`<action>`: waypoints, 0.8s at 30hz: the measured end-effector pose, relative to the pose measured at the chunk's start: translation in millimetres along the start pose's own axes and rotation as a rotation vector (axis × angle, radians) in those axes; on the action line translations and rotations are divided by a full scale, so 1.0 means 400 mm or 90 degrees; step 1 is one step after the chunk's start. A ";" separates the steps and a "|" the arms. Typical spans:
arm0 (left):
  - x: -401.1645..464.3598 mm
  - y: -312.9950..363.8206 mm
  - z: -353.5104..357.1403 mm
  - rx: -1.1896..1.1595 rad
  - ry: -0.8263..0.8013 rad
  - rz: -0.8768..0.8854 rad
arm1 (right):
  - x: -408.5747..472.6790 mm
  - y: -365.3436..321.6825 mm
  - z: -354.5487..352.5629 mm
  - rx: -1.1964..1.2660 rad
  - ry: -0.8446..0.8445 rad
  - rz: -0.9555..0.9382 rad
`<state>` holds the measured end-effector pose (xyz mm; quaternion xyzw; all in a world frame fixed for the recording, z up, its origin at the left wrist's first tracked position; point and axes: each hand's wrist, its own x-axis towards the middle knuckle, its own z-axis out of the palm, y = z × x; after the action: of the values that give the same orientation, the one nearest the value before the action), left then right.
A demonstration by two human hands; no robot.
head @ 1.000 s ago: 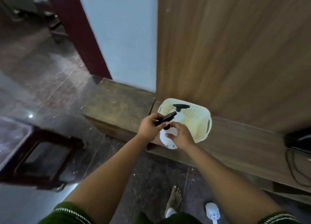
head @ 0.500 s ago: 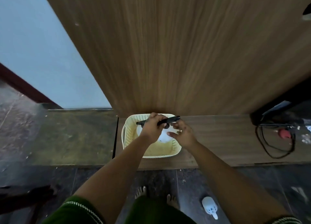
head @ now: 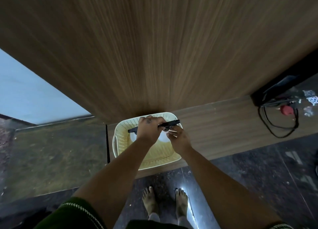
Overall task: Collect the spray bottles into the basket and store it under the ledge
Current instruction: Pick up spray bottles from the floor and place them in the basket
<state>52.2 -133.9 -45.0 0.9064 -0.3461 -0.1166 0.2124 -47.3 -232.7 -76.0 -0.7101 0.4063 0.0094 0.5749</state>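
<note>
Across the upper half of my view, from nine o'clock round to three, stands a wooden panel (head: 163,48); below it a wooden ledge (head: 223,129) runs from centre to three o'clock, with a mossy stone slab (head: 56,153) adjoining at nine o'clock; dark speckled floor (head: 258,177) fills six o'clock, where I see two bare feet (head: 165,206); at two o'clock a black cable (head: 278,125) loops on the ledge near a small red object (head: 286,109); dead centre sits the cream perforated basket (head: 120,142) on the ledge, touching the panel's foot; over the basket my left hand (head: 148,129) is curled round the black trigger head of a spray bottle (head: 162,137), whose white body shows between both hands, inside the basket's rim; my right hand (head: 179,140) lies just beside it at the three o'clock side, fingers loosely bent at the bottle's neck, though I cannot tell whether they actually grip it; a second black trigger (head: 132,130) pokes out at the left hand's nine o'clock, inside the basket.
</note>
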 end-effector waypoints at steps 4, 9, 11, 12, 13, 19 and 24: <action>0.019 -0.018 0.008 0.038 -0.068 0.026 | 0.007 0.022 0.017 -0.011 0.005 0.018; 0.044 -0.036 -0.006 0.007 -0.077 0.029 | 0.013 0.017 0.022 -0.024 -0.001 0.016; 0.045 -0.043 -0.011 -0.048 -0.099 0.023 | 0.019 0.014 0.025 -0.014 -0.002 0.014; 0.045 -0.047 -0.013 -0.089 -0.104 0.027 | 0.022 0.010 0.025 -0.017 -0.004 0.011; 0.044 -0.052 -0.014 -0.131 -0.111 0.030 | 0.023 0.006 0.026 -0.016 -0.006 0.014; 0.039 -0.065 -0.025 -0.195 -0.152 -0.032 | 0.044 0.008 0.032 0.032 -0.068 0.048; 0.036 -0.074 -0.026 -0.169 -0.156 -0.060 | 0.052 0.009 0.046 0.010 -0.071 0.047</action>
<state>83.6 -120.7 -50.5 0.8646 -0.3083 -0.2803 0.2809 -27.2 -229.5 -95.2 -0.6883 0.3997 0.0668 0.6016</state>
